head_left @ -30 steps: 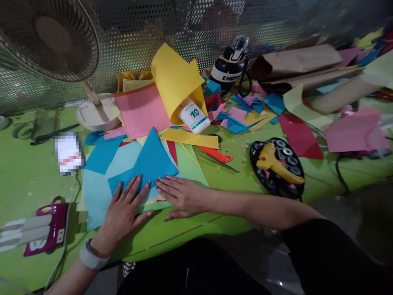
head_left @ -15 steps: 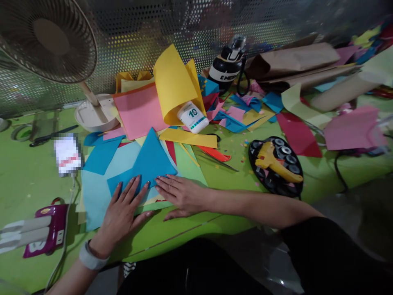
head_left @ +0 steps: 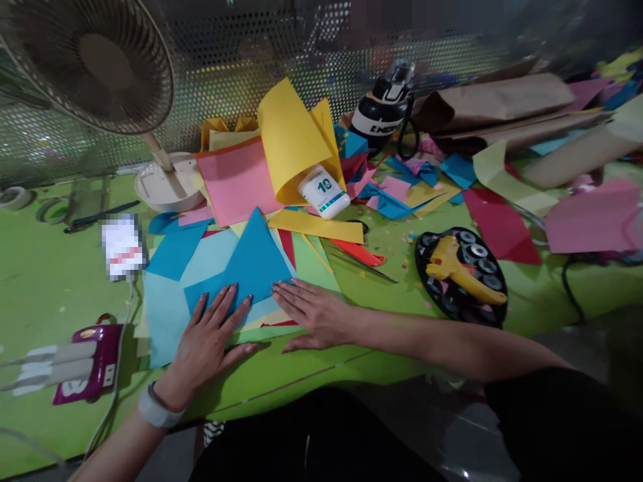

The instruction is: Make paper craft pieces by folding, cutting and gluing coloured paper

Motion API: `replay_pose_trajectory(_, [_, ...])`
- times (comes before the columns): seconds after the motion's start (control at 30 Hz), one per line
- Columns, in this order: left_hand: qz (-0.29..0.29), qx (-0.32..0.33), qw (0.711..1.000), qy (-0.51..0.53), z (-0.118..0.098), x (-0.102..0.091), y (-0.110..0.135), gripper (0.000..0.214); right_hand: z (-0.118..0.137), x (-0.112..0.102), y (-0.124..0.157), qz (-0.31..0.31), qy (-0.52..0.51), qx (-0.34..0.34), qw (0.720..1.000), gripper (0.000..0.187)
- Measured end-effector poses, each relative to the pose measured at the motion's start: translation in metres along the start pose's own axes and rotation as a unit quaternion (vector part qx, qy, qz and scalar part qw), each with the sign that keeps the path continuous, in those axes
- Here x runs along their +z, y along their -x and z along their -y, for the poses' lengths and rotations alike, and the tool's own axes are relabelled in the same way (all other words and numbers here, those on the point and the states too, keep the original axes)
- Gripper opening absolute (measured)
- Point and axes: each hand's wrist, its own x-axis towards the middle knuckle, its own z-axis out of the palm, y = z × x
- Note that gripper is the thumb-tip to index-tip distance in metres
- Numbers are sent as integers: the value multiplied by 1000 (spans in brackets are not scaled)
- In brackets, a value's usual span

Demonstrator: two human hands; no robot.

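A folded blue paper triangle lies on a light blue sheet on the green table. My left hand rests flat on the triangle's lower left corner, fingers spread. My right hand lies flat beside it, fingertips touching the triangle's lower right edge. Both hands press down and hold nothing. A grey band sits on my left wrist.
A fan stands at back left. Pink paper, a curled yellow sheet, a white bottle and a black bottle lie behind. A yellow glue gun rests on a black tray at right. A purple device sits at left.
The view has shifted slightly, so everything sits a little more to the right. Both hands stay flat on the blue paper in nearly the same pose.
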Motion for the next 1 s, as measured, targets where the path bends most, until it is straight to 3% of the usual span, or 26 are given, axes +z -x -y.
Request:
replay_pose_trajectory(0.2, [4,-10,1000,12,-2,0,1,80,-16,-21,22,1,-3,25,1000,84])
replay_pose_trajectory(0.33, [2,-15,1000,23,-5,-1,2,78,-14,-43,-13,37,-41,97,994,50])
replay_pose_trajectory(0.43, [11,-22,999,22,-7,-2,2,78,-4,-51,-62,126,-72,201,969,33])
replay_pose_trajectory(0.53, [17,-25,999,27,-8,-2,3,78,0,-50,-101,243,-124,216,938,27])
replay_pose_trajectory(0.63, [10,-28,999,36,-9,-1,4,78,-8,-42,-116,335,-196,203,899,24])
replay_pose_trajectory(0.83, [2,-27,999,44,-10,-1,5,81,-27,-26,-109,358,-388,278,802,25])
replay_pose_trajectory(1.0, [11,-28,999,41,-10,-2,4,83,-29,-24,-110,362,-416,302,778,42])
